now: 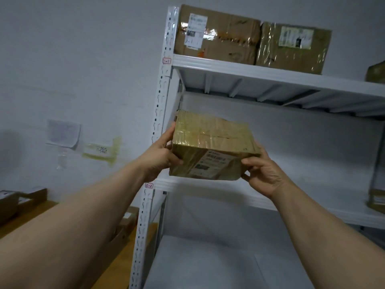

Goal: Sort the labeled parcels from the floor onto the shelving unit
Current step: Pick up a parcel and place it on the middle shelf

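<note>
The left hand [160, 155] clasps the taped parcel [212, 147] at its 9 o'clock side, thumb on the front face; the right hand [263, 171] pinches its 4 o'clock corner. The parcel, label facing the camera, sits over the front edge of the middle shelf [302, 170], close beside the perforated upright [158, 126] at 9 o'clock. Toward 3 o'clock that shelf lies bare up to another package [377, 197] at the frame's edge. At 12 o'clock, two boxes [250, 38] crowd the top shelf's [270, 75] left end.
</note>
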`<control>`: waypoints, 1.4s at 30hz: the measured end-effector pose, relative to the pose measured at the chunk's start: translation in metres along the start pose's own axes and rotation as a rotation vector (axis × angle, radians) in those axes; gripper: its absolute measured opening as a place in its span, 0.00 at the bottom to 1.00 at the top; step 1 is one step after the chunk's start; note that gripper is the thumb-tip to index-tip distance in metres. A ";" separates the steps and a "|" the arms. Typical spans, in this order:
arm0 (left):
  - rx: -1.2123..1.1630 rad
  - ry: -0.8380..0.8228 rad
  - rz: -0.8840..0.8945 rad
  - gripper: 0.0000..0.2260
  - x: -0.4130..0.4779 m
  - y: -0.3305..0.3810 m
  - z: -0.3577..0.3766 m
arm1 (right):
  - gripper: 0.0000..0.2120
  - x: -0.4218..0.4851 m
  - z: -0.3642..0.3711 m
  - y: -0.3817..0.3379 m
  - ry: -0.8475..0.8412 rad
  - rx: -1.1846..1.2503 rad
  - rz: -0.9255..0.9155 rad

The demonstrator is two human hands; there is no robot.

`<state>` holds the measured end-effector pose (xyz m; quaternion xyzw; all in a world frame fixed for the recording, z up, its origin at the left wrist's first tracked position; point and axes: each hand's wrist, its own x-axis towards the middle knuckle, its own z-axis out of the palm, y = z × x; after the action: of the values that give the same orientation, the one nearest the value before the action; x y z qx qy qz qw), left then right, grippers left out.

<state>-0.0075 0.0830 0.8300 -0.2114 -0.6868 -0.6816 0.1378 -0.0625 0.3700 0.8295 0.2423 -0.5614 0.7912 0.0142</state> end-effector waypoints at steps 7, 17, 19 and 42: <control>0.104 0.315 -0.110 0.26 0.086 -0.025 0.019 | 0.15 0.072 -0.058 -0.001 0.131 -0.080 -0.028; -0.018 0.364 -0.301 0.12 0.159 -0.073 0.024 | 0.11 0.161 -0.091 0.023 0.054 -0.135 0.016; 0.021 0.356 -0.298 0.10 0.169 -0.085 0.019 | 0.21 0.174 -0.097 0.033 0.059 -0.186 0.026; 0.731 0.596 -0.483 0.38 0.214 -0.240 -0.013 | 0.27 0.228 -0.078 0.194 0.112 -0.681 0.214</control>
<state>-0.3099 0.0966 0.7217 0.2178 -0.8397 -0.4407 0.2308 -0.3500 0.3113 0.7299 0.1197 -0.8134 0.5677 0.0419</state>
